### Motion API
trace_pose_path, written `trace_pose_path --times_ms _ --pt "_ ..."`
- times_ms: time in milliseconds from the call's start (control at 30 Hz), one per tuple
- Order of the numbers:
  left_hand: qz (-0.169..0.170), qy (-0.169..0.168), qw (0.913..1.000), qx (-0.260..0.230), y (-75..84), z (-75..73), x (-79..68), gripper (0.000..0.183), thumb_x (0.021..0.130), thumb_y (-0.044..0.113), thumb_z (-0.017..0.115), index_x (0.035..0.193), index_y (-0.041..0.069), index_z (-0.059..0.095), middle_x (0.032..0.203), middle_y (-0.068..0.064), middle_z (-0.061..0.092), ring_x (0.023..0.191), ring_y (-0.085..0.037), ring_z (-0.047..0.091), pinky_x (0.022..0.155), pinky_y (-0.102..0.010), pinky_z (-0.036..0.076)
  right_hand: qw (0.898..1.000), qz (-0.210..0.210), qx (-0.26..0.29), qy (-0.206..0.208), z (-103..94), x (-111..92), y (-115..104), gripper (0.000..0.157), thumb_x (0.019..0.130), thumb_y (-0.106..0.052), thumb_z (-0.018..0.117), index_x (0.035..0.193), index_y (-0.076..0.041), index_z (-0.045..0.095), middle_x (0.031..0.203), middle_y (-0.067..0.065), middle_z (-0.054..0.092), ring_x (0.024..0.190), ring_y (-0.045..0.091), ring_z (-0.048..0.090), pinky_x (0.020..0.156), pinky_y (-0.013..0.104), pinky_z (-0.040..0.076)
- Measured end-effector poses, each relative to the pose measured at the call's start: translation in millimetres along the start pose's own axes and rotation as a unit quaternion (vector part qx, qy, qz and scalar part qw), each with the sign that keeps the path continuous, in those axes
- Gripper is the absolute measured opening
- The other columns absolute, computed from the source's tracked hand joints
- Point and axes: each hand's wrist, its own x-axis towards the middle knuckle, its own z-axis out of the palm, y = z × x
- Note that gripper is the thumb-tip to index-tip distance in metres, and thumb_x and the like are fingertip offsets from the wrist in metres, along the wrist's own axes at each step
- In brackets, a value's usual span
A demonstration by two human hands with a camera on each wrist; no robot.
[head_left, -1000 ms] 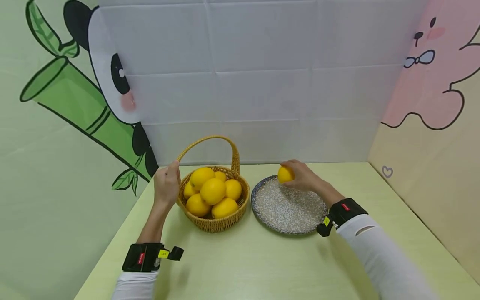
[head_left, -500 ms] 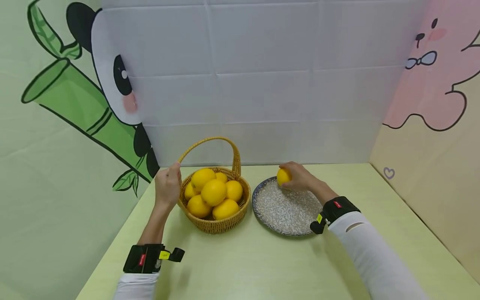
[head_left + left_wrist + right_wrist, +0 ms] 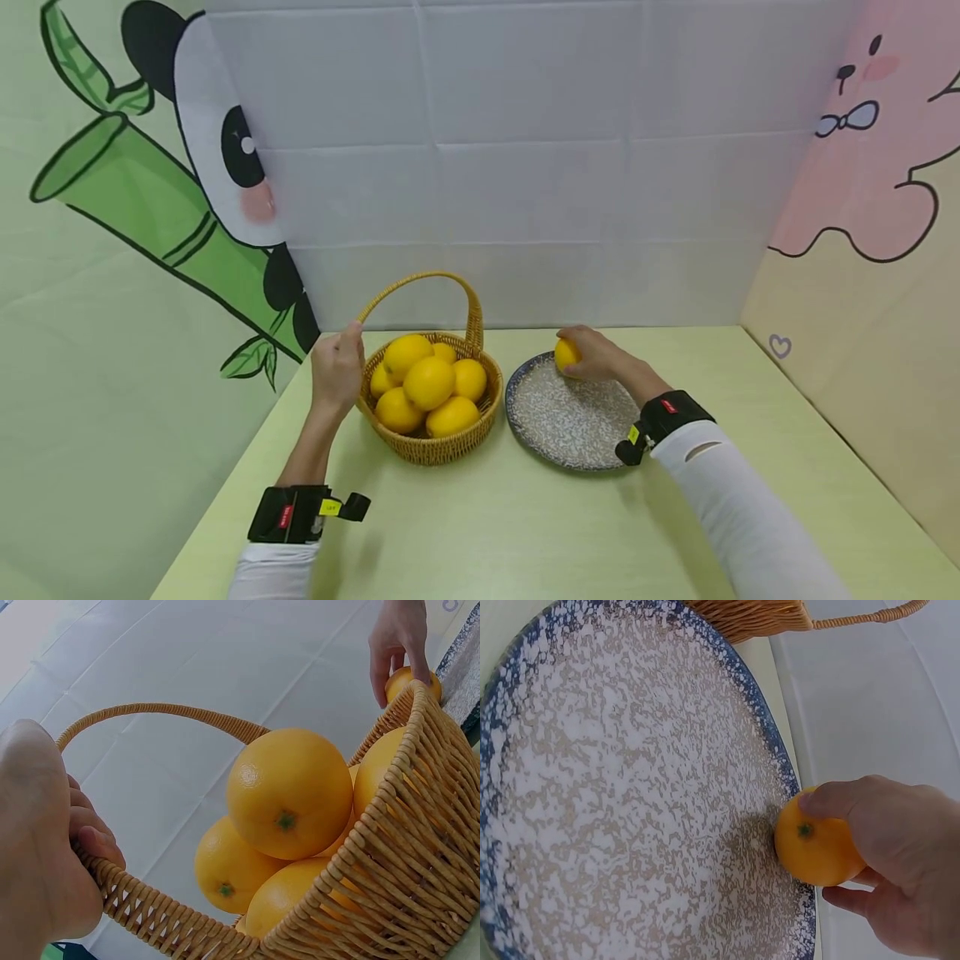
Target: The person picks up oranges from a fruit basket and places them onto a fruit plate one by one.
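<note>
1. The right grip (image 3: 896, 859) was clasped on an orange (image 3: 817, 847), thumb over its near side; the fingertips curling behind it were partly hidden.
2. That orange was at the far rim of the speckled plate (image 3: 577, 425); whether its underside touched the plate could not be told.
3. The left grip (image 3: 336, 367) was clenched round the handle (image 3: 172, 711) of the wicker basket (image 3: 409, 817), some fingers lost behind the palm.
4. Oranges (image 3: 429, 383) lay heaped in the basket; the lowest ones were covered, so their number could not be told.
5. Basket and plate stood side by side on the bench (image 3: 450, 533). The right wrist view cut off most of the basket and the plate's left and lower edges.
</note>
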Motion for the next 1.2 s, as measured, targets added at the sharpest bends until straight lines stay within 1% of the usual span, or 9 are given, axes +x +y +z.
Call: trace_pose_path --times_ms 100,300,433,667,767,900,1033,1133,1200 --pt "0.0 0.001 1.0 -0.001 1.5 -0.2 -0.1 0.067 0.108 0.046 0.042 0.053 0.008 0.04 0.045 0.007 0.032 0.039 -0.015 0.029 0.038 -0.026 0.021 1.0 -0.002 -0.006 -0.001 1.0 0.9 -1.7 0.071 0.093 -0.015 0.073 0.154 0.004 0.041 0.152 0.028 0.04 0.121 0.039 0.051 0.092 0.051 0.052" --pt "-0.02 -0.004 0.9998 -0.002 9.0 -1.0 -3.1 0.064 0.11 0.038 0.042 0.052 0.01 0.039 0.044 0.012 0.031 0.039 -0.01 0.028 0.039 -0.024 0.02 1.0 0.001 -0.006 0.0 5.2 2.5 -0.9 0.074 0.093 -0.016 0.073 0.156 0.001 0.04 0.153 0.028 0.035 0.121 0.039 0.05 0.09 0.051 0.053" --pt "-0.017 0.0 0.9999 0.0 6.9 -0.8 -3.0 0.062 0.11 0.032 0.042 0.052 0.009 0.039 0.044 0.012 0.03 0.038 -0.008 0.026 0.039 -0.024 0.019 1.0 0.0 0.005 0.007 5.6 1.1 -1.9 0.078 0.092 -0.018 0.074 0.158 -0.001 0.037 0.153 0.027 0.034 0.122 0.04 0.049 0.09 0.052 0.053" --pt "-0.001 0.002 1.0 -0.003 2.2 -0.6 -0.3 0.065 0.109 0.042 0.043 0.052 0.01 0.04 0.044 0.009 0.031 0.038 -0.012 0.027 0.039 -0.025 0.018 0.999 -0.018 -0.006 0.031 0.0 -5.4 -8.9 0.083 0.09 -0.029 0.077 0.159 -0.005 0.038 0.155 0.024 0.035 0.128 0.04 0.045 0.093 0.054 0.052" --pt "0.005 0.001 1.0 -0.004 3.0 -1.1 0.2 0.066 0.108 0.044 0.043 0.052 0.01 0.04 0.044 0.007 0.032 0.038 -0.014 0.028 0.038 -0.026 0.019 0.999 -0.026 -0.011 0.039 -5.3 -9.7 -14.5 0.087 0.089 -0.037 0.078 0.159 -0.006 0.037 0.156 0.023 0.035 0.133 0.041 0.042 0.098 0.059 0.047" --pt "0.005 0.003 1.0 -0.006 4.1 -1.3 0.4 0.066 0.108 0.046 0.043 0.052 0.011 0.041 0.044 0.007 0.032 0.039 -0.015 0.028 0.038 -0.026 0.019 0.998 -0.032 -0.015 0.042 -11.8 -15.5 -21.5 0.09 0.088 -0.045 0.077 0.16 -0.009 0.036 0.157 0.021 0.034 0.138 0.039 0.038 0.106 0.062 0.04" --pt "0.003 0.004 1.0 -0.008 3.1 -0.8 0.9 0.066 0.108 0.045 0.044 0.052 0.01 0.041 0.044 0.008 0.033 0.039 -0.014 0.029 0.039 -0.026 0.019 0.998 -0.048 -0.009 0.045 -14.1 -23.0 -26.2 0.091 0.088 -0.046 0.077 0.16 -0.01 0.035 0.16 0.021 0.032 0.141 0.039 0.033 0.108 0.065 0.036" --pt "0.001 0.001 1.0 -0.009 1.6 -0.6 1.2 0.066 0.108 0.045 0.044 0.052 0.01 0.041 0.043 0.008 0.033 0.038 -0.015 0.029 0.038 -0.027 0.02 0.997 -0.063 0.001 0.05 -14.3 -30.2 -30.4 0.092 0.088 -0.047 0.077 0.16 -0.008 0.035 0.16 0.022 0.031 0.142 0.039 0.032 0.107 0.065 0.037" --pt "0.002 0.0 1.0 -0.009 0.6 -0.3 1.3 0.067 0.108 0.046 0.043 0.052 0.01 0.041 0.043 0.008 0.032 0.038 -0.015 0.029 0.038 -0.026 0.019 0.996 -0.067 0.004 0.05 -14.4 -35.1 -34.4 0.093 0.088 -0.049 0.076 0.161 -0.01 0.034 0.161 0.02 0.03 0.143 0.038 0.031 0.107 0.065 0.037"
